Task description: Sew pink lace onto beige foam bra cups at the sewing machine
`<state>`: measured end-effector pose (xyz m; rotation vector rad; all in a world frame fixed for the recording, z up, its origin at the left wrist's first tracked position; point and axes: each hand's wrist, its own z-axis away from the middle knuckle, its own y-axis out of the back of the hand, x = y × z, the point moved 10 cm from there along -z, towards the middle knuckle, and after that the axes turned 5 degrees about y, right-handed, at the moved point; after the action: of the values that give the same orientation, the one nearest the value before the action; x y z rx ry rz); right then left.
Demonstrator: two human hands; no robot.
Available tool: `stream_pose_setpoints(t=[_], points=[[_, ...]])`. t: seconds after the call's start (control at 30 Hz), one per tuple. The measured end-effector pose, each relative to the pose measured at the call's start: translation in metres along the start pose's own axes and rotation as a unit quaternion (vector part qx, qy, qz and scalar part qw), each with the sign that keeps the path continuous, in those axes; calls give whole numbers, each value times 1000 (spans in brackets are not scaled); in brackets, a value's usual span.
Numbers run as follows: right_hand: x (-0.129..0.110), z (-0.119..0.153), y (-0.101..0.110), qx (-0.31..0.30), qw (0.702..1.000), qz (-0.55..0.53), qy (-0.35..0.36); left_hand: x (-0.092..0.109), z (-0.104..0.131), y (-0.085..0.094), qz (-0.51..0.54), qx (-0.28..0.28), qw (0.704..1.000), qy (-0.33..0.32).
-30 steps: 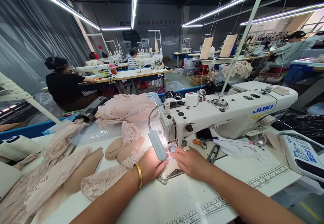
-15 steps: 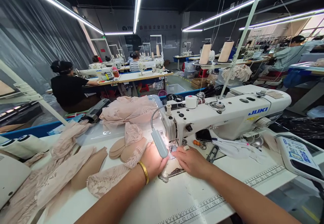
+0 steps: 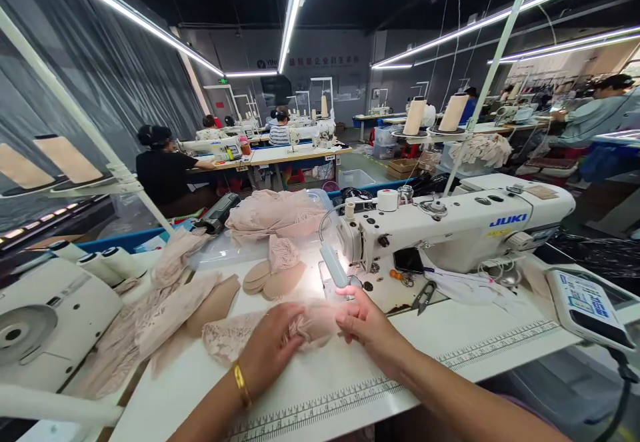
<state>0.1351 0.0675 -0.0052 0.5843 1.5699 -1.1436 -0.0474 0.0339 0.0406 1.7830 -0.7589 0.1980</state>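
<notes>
Between my two hands a piece of pale pink lace fabric (image 3: pixel 317 322) is stretched over the table front, blurred by motion. My left hand (image 3: pixel 273 339), with a gold bangle at the wrist, is closed on its left end, the fabric bunched under the fingers. At its right end my right hand (image 3: pixel 365 322) pinches the edge between thumb and fingers. Just behind the hands stands the white sewing machine (image 3: pixel 440 229); its needle area is partly hidden by the grey lamp (image 3: pixel 333 267). More lace (image 3: pixel 230 335) lies left of my left hand.
Beige oval pads (image 3: pixel 280 282) and a plastic bin lid with piled lace (image 3: pixel 277 215) lie behind. Thread snips (image 3: pixel 425 295), a phone (image 3: pixel 407 261) and a control box (image 3: pixel 593 309) sit to the right. Another machine (image 3: pixel 55 322) borders the left. Co-workers sit farther off.
Both hands have come away from the needle area toward the table's front edge, the left also moving leftward, bringing the lace fabric out. The camera view has shifted left.
</notes>
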Motion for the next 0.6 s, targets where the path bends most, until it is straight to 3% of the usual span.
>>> stream_pose_setpoints(t=[0.07, 0.1, 0.17, 0.2, 0.23, 0.27, 0.3, 0.33, 0.37, 0.4, 0.43, 0.5, 0.6], points=[[4, 9, -3, 45, 997, -55, -6, -32, 11, 37, -32, 69, 991, 111], [7, 12, -4, 64, 995, -75, -10, -38, 19, 57, -40, 125, 979, 157], [9, 17, -8, 87, 991, -99, -13, -29, 39, 78, 9, 198, 956, 216], [9, 20, -10, 92, 990, -103, -9, -21, 46, 66, 91, 165, 950, 249], [8, 23, -13, 96, 990, -102, -2, -9, 51, 34, 217, 65, 931, 285], [6, 27, -16, 97, 990, -100, 8, 12, 60, -10, 363, -66, 871, 323], [5, 33, -18, 100, 990, -97, 20, 36, 73, -46, 493, -153, 774, 366], [4, 40, -20, 102, 990, -93, 30, 56, 83, -71, 583, -188, 678, 407], [3, 48, -21, 100, 991, -86, 38, 63, 86, -84, 638, -162, 615, 434], [4, 57, -23, 94, 992, -76, 43, 64, 82, -90, 680, -108, 575, 443], [5, 65, -24, 83, 994, -63, 45, 59, 76, -89, 701, -45, 558, 442], [9, 79, -25, 55, 996, -48, 41, 45, 62, -77, 705, 58, 567, 422], [11, 85, -16, 47, 997, -54, 30, 42, 44, -63, 706, 77, 584, 393]])
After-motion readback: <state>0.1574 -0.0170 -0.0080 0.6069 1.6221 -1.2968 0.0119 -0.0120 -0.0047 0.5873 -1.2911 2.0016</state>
